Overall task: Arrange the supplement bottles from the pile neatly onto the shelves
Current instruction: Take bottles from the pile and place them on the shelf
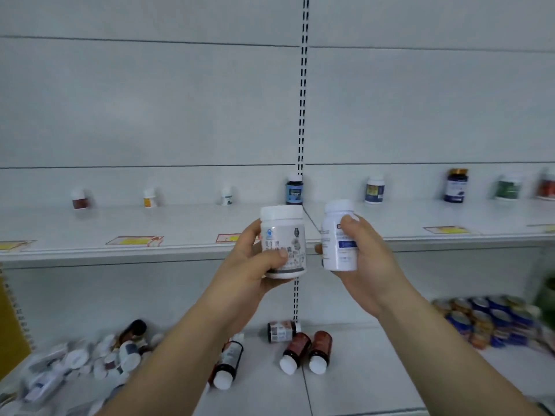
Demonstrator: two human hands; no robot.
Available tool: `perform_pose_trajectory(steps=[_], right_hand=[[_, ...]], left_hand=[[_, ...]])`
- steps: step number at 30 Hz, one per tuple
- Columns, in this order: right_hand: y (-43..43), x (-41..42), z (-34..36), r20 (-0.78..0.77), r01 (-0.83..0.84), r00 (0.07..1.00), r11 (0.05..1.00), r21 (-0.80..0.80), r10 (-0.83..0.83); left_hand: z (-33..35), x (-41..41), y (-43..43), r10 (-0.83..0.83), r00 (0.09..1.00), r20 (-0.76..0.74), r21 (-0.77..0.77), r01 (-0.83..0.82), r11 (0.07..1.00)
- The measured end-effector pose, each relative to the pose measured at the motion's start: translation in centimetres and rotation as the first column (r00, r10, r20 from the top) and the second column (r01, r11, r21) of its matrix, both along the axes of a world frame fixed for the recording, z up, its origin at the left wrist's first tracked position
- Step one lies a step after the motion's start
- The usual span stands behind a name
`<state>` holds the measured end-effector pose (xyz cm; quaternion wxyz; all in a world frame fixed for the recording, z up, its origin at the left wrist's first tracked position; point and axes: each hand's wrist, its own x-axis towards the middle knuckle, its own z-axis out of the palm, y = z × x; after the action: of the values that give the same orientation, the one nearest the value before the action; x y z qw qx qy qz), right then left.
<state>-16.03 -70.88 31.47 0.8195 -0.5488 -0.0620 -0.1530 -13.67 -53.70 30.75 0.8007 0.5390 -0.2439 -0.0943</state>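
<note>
One jar [283, 235] in left hand [244, 273], bottle [335, 259] in right hand [372, 265], seemingly level

White shelf [390, 223], yellow-red price tags [135, 240]; white-capped bottles [320, 351], seemingly dark brown.

The upper shelf [186, 225] carries a spaced row of upright bottles along its back: a red-labelled bottle [80, 200], an orange-labelled bottle [149, 198], a small white bottle [227, 196], a dark blue bottle [294, 190], a blue-and-yellow bottle [374, 190], a gold-capped bottle [456, 185] and a green-labelled bottle [508, 188]. Price tags [135, 240] lie flat near its front edge. The lower shelf [375, 373] bears a jumbled pile [90, 360] at the left, brown bottles [295, 351] on their sides mid-shelf, and stacked tins [492, 321] at the right.
</note>
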Motion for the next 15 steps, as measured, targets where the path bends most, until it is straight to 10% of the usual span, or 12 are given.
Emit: perform_pose_trajectory(steps=[15], right_hand=[[-15.7,-7.3,0.2,-0.111,0.586,0.793,0.8,-0.133,-0.599]], left_hand=[[-0.2,-0.2,-17.5,-0.377,0.924,-0.055,0.091,0.381,0.92]])
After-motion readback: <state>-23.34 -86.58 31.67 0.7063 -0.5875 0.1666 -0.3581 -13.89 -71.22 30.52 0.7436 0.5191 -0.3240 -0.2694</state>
